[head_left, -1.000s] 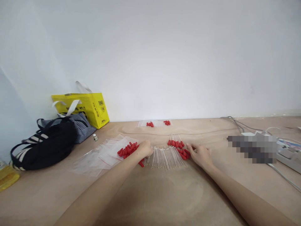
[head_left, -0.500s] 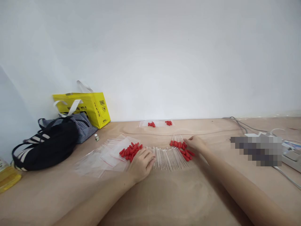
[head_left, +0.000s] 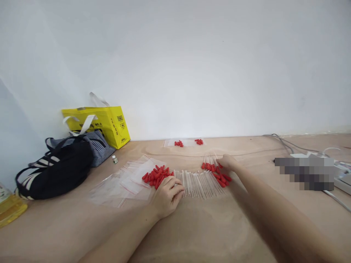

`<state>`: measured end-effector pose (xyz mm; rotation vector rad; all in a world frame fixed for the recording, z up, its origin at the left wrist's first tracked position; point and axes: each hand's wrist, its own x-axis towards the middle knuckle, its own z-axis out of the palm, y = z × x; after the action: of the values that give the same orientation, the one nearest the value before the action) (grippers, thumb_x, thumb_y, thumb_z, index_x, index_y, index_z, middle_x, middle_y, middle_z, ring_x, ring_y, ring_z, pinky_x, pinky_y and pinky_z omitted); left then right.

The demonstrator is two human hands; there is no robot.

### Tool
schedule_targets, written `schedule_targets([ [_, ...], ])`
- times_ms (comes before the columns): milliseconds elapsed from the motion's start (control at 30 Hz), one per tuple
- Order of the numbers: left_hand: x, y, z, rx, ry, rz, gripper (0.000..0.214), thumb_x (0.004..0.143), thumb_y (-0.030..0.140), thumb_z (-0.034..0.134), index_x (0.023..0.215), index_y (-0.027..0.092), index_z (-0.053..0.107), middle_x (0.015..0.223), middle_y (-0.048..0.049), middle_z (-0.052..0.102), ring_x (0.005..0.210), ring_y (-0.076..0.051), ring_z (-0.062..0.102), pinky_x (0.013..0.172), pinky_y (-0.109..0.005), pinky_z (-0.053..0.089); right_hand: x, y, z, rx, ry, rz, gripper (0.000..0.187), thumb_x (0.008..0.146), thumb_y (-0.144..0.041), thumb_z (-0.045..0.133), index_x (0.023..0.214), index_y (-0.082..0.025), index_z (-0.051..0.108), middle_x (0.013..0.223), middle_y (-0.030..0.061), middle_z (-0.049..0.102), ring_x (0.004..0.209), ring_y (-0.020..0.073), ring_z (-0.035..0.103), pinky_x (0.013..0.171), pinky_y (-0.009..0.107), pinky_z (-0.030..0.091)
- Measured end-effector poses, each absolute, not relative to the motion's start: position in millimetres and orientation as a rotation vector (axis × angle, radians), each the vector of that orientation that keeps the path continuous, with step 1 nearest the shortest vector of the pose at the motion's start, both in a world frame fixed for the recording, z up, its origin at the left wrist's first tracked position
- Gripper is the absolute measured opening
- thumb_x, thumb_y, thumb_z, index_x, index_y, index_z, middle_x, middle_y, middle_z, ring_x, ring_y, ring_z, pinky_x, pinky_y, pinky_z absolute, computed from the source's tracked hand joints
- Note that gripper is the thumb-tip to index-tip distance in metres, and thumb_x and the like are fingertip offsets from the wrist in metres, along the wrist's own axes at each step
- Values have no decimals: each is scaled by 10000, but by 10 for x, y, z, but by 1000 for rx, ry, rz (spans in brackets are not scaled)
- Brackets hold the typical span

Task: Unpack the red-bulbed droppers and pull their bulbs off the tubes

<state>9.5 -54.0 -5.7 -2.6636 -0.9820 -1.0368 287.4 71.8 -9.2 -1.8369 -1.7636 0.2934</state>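
A row of thin clear glass tubes (head_left: 199, 185) lies side by side on the wooden table. My left hand (head_left: 168, 195) rests at the row's left end with curled fingers; whatever is under its fingertips is hidden. Touching that hand's far side is a pile of red rubber bulbs (head_left: 157, 176). Farther right, droppers (head_left: 210, 160), glass tubes with red bulbs on them, lie with their tips pointing away. My right hand (head_left: 227, 163) pinches at the right end of these, with a red bulb showing at its fingers. More loose red bulbs (head_left: 222, 179) lie just below it.
Clear zip bags (head_left: 123, 182) spread out at the left. A filled bag (head_left: 189, 143) with red bulbs lies by the wall. Farther left are a small bottle (head_left: 114, 159), a black bag (head_left: 63, 170) and a yellow bag (head_left: 117, 126). Cables (head_left: 283, 142) run at the right.
The view has shifted slightly. My right hand has turned and moved in over the right end of the dropper row. My left hand stays by the tubes, a little lower.
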Motion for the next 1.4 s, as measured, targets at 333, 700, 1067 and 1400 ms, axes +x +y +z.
schedule_targets([
  [333, 142, -560, -77, -2477, -984, -1113, 188, 796, 210, 472, 958, 162, 553, 891, -62, 579, 885, -176, 484, 805, -324, 384, 2479, -361, -45, -1088, -2181, -185, 163, 844, -261, 395, 725, -193, 484, 672, -11, 606, 638, 126, 525, 790, 345, 263],
  [700, 355, -649, -140, -2349, -800, -961, 193, 839, 170, 411, 833, 231, 594, 660, 44, 611, 699, -119, 492, 830, -366, 265, 2162, -675, -204, -751, -2060, -322, 178, 836, -288, 466, 739, -180, 569, 560, -25, 581, 596, 110, 437, 760, 328, 226],
  [1067, 350, -683, -127, -2293, -837, -888, 189, 808, 178, 437, 655, 184, 548, 539, 43, 548, 649, -116, 472, 831, -388, 246, 2167, -679, -297, -826, -2060, -331, 195, 820, -312, 499, 713, -207, 623, 507, -24, 563, 609, 113, 443, 788, 354, 220],
  [1400, 284, -697, -94, -2278, -868, -968, 269, 847, 202, 380, 654, 194, 566, 530, 40, 565, 629, -120, 494, 826, -403, 257, 2247, -686, -320, -763, -2049, -260, 183, 820, -281, 489, 707, -193, 603, 499, -28, 535, 616, 117, 436, 769, 348, 243],
])
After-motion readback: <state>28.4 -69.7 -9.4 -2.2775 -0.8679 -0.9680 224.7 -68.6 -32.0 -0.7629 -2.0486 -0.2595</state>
